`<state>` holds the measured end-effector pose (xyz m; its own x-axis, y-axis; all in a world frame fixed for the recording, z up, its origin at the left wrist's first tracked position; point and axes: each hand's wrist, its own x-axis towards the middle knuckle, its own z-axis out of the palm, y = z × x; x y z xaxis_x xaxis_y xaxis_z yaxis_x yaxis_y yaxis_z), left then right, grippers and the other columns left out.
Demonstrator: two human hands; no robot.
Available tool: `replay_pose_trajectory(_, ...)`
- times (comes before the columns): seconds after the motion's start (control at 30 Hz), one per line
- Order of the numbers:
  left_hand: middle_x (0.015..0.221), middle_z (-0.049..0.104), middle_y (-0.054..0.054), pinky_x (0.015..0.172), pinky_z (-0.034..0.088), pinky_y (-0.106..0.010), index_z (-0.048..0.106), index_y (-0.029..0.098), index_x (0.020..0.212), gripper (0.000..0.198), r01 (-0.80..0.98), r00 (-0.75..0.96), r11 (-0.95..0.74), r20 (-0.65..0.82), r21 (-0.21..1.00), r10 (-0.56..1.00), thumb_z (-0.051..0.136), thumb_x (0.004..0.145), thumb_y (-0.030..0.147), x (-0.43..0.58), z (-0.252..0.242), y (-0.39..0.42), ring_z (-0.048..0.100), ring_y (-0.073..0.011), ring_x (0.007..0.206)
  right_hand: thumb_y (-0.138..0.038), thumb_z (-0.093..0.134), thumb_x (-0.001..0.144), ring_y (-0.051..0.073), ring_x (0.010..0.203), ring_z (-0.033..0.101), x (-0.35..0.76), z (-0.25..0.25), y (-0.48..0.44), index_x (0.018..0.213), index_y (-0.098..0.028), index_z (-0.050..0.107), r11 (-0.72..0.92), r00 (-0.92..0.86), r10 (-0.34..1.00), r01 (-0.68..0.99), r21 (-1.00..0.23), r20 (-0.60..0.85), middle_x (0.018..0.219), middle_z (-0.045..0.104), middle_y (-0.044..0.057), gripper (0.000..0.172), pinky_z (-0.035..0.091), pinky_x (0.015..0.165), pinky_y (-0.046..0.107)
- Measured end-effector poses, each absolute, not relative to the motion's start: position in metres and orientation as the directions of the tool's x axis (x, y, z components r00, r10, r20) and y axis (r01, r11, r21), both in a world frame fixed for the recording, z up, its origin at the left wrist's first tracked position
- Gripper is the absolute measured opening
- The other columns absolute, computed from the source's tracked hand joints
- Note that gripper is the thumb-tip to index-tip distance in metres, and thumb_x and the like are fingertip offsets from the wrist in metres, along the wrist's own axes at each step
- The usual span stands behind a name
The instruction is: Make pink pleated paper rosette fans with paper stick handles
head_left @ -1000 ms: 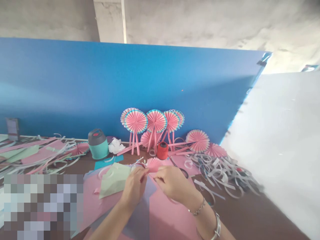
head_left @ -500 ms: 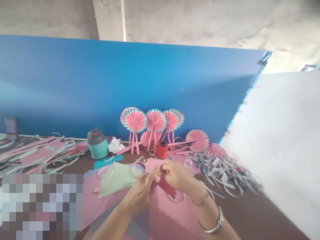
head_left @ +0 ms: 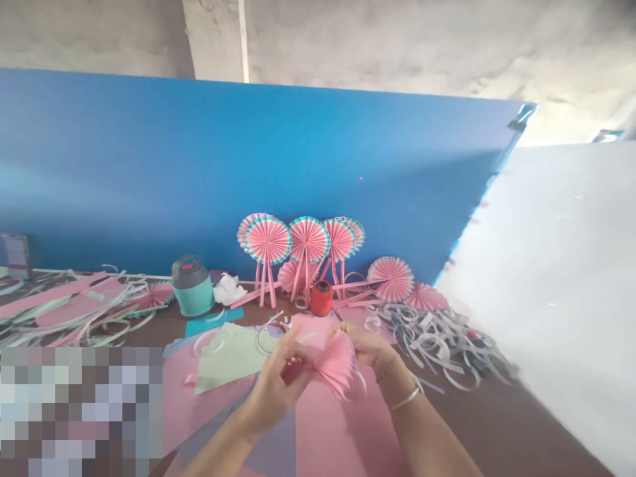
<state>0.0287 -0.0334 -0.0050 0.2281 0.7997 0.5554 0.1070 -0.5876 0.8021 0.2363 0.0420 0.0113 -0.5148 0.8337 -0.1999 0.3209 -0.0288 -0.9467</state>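
Between my hands is a pink pleated paper fan (head_left: 338, 366), its folds partly spread toward the right. My left hand (head_left: 282, 374) pinches the gathered end of the pleats between thumb and fingers. At the fan's far right edge, my right hand (head_left: 365, 344) grips the paper, its fingertips partly hidden behind the folds. Both hands are over a pink paper sheet (head_left: 348, 430) on the table. Beside my left hand lie pale green paper sheets (head_left: 228, 361).
Finished pink fans (head_left: 268, 240) stand against the blue partition (head_left: 318, 146). A red container (head_left: 321, 299), a teal-and-grey pot (head_left: 193, 288) and crumpled white tissue (head_left: 229, 289) sit at the back. Paper strips (head_left: 442, 344) are heaped at right, with more strips at left.
The pink fan has been turned and its pleats fanned out to the right. My right hand has moved right along its edge, while my left hand has stayed close to the gathered end.
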Motion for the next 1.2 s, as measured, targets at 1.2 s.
replay_pose_trajectory(1.2,0.072,0.063,-0.004,0.067,0.046,-0.032,0.064,0.019,0.084,0.018,0.668,0.348,-0.659,0.638,0.345,0.687,0.047,0.085,0.012,0.017,-0.018,-0.015,0.056,-0.0196,0.074,-0.012,0.049,0.081,0.011,0.070,0.055,0.189,0.070,-0.016,0.070,-0.019,0.067,0.561,-0.472,0.828,0.715,-0.417,0.303,0.073,0.062,0.000,0.022,0.032,0.061,0.022)
